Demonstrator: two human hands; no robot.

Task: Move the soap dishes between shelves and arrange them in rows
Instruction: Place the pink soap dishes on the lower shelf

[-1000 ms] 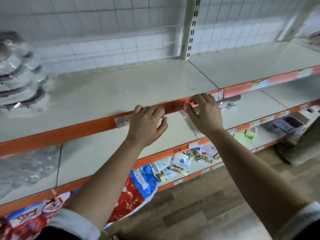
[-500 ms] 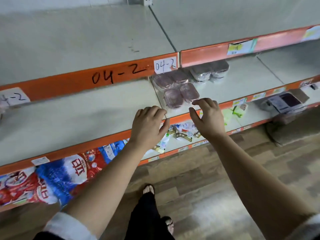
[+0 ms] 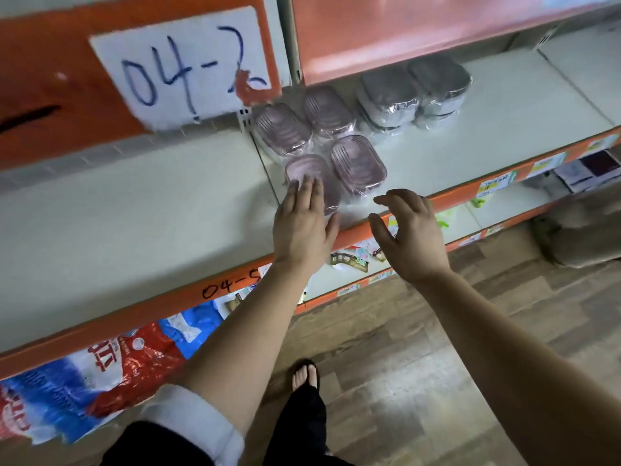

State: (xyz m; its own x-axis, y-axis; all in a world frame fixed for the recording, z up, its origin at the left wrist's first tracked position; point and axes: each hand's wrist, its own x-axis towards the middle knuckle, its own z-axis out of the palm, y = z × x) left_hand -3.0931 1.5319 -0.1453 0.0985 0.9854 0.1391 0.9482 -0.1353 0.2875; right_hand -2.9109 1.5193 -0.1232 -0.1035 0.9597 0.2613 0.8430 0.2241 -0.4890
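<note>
Several pink soap dishes in clear wrap sit on the middle shelf (image 3: 134,210): a near-left one (image 3: 304,168), a near-right one (image 3: 358,161), and two behind (image 3: 282,129) (image 3: 327,109). Grey wrapped soap dishes (image 3: 389,92) (image 3: 438,77) are stacked further right. My left hand (image 3: 304,223) reaches in with straight fingers, its fingertips over the near-left pink dish. My right hand (image 3: 406,230) hovers at the shelf's front edge, fingers loosely spread, holding nothing, just short of the near-right pink dish.
An orange upper-shelf edge with a paper label "04-2" (image 3: 184,62) hangs close above. The middle shelf's orange front strip (image 3: 168,304) reads "04-5". Below lie red-and-blue bags (image 3: 111,364) and small packets (image 3: 349,260). My foot (image 3: 304,375) stands on the wooden floor.
The view dropped from the top shelf toward the middle one. Both hands left the upper shelf edge and moved forward to the pink soap dishes; the left hand's fingertips now lie over one.
</note>
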